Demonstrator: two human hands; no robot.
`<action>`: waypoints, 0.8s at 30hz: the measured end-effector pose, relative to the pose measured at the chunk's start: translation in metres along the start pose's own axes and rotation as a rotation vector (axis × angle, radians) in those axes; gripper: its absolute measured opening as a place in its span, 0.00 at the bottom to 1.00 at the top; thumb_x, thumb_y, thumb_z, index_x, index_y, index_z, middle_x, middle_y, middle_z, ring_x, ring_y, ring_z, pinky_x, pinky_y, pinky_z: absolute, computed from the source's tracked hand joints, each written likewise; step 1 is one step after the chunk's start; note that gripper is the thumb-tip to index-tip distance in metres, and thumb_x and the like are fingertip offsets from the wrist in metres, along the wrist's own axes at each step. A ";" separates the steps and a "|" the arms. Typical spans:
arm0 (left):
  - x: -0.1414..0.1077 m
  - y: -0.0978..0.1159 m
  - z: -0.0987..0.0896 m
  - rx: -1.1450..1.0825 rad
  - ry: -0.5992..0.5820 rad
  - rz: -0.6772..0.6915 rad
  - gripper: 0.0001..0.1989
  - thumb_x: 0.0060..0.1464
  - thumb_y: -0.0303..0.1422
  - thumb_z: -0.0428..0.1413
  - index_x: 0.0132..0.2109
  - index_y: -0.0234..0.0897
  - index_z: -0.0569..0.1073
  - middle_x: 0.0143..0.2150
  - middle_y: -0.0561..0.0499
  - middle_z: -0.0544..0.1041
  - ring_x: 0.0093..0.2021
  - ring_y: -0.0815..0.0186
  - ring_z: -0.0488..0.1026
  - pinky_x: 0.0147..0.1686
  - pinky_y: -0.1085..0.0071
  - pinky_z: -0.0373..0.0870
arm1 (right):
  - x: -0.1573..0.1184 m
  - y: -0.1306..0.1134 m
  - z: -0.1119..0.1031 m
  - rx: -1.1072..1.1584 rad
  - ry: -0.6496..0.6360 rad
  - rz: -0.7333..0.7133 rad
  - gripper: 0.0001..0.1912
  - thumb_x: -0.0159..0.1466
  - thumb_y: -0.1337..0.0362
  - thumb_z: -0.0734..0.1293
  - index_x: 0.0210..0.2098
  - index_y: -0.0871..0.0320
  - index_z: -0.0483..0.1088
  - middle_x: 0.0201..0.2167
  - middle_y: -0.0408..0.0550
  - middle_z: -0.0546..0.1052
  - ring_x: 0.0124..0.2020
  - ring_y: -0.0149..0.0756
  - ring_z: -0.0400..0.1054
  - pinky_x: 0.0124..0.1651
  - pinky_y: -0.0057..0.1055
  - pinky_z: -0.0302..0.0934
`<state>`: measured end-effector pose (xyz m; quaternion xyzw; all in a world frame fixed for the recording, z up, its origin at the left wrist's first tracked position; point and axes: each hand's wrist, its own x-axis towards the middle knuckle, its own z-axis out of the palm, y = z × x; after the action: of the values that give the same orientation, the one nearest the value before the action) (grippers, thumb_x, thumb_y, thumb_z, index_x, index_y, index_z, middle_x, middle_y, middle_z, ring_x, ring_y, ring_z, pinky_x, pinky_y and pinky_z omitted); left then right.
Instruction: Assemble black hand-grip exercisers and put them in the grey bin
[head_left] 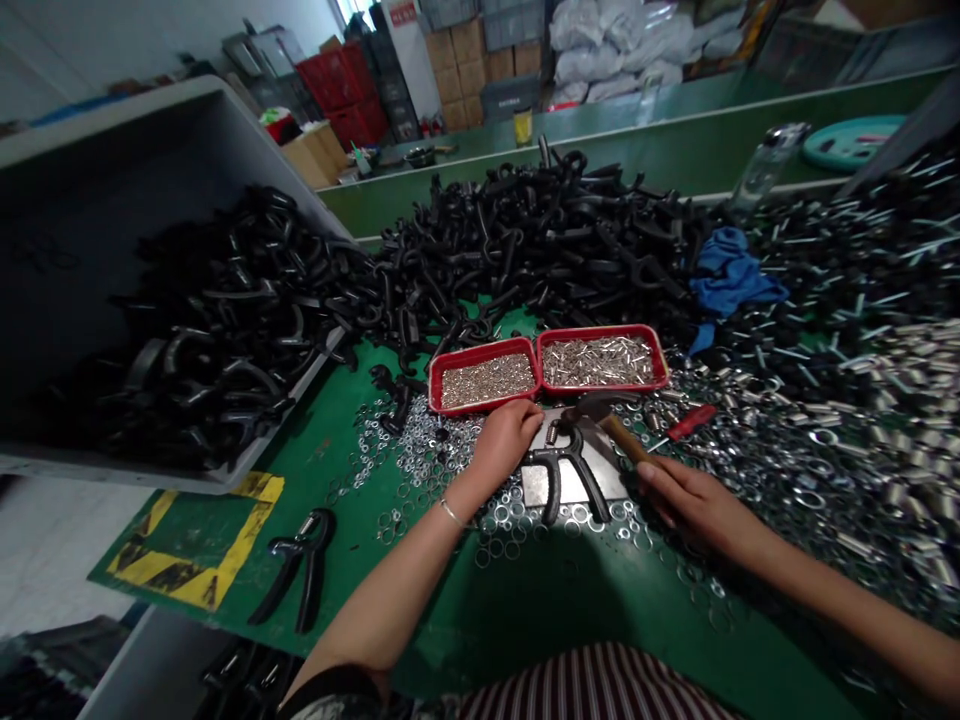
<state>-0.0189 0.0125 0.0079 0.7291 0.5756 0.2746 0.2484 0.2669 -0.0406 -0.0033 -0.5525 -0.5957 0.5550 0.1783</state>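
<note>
A black hand grip [576,470] lies on a metal plate [609,462], its two handles toward me and a silver spring at its top. My right hand [686,500] is closed round the wooden handle of a hammer [626,440]; the hammer's dark head is over the plate's upper edge. My left hand [514,432] is at the plate's upper left corner, fingers pinched together, and whatever they hold is too small to make out. Just beyond are two joined red trays, one with tiny metal parts [487,382], the other with small pins [598,361].
A grey crate [225,480] of black handles stands at left, with a heap of handles [525,240] behind the trays. Another grip [300,565] lies front left. Rings, a red screwdriver [691,422], a blue cloth [731,275], metal sleeves and a bottle [765,165] are at right.
</note>
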 end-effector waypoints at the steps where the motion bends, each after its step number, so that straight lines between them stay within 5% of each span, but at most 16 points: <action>1: 0.001 0.001 0.004 -0.025 -0.006 -0.020 0.08 0.64 0.31 0.54 0.39 0.34 0.77 0.39 0.47 0.80 0.40 0.63 0.76 0.44 0.67 0.69 | -0.001 -0.002 0.002 0.078 0.001 0.041 0.25 0.68 0.39 0.57 0.33 0.54 0.64 0.17 0.37 0.64 0.14 0.28 0.55 0.16 0.25 0.49; 7: 0.012 0.001 0.014 -0.081 -0.043 -0.041 0.07 0.62 0.30 0.56 0.38 0.34 0.78 0.38 0.47 0.81 0.38 0.63 0.76 0.42 0.69 0.68 | -0.007 -0.004 0.001 0.253 0.090 0.006 0.22 0.67 0.41 0.61 0.37 0.55 0.65 0.26 0.41 0.72 0.17 0.25 0.61 0.18 0.24 0.56; 16: 0.011 -0.002 0.024 0.039 -0.050 -0.013 0.07 0.63 0.30 0.55 0.39 0.35 0.77 0.39 0.48 0.80 0.39 0.63 0.76 0.42 0.69 0.69 | -0.010 -0.006 -0.002 0.283 0.070 0.037 0.23 0.67 0.41 0.62 0.33 0.55 0.66 0.19 0.36 0.62 0.15 0.25 0.52 0.15 0.23 0.45; 24: 0.003 -0.006 0.030 0.581 -0.076 0.388 0.10 0.67 0.26 0.47 0.44 0.33 0.73 0.41 0.44 0.76 0.44 0.57 0.71 0.48 0.60 0.66 | -0.012 -0.005 -0.016 0.089 0.089 -0.039 0.21 0.68 0.43 0.61 0.37 0.55 0.71 0.24 0.42 0.71 0.19 0.28 0.60 0.19 0.26 0.54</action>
<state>-0.0021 0.0151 -0.0180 0.8749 0.4707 0.1142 -0.0052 0.2818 -0.0429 0.0108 -0.5563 -0.5728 0.5522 0.2398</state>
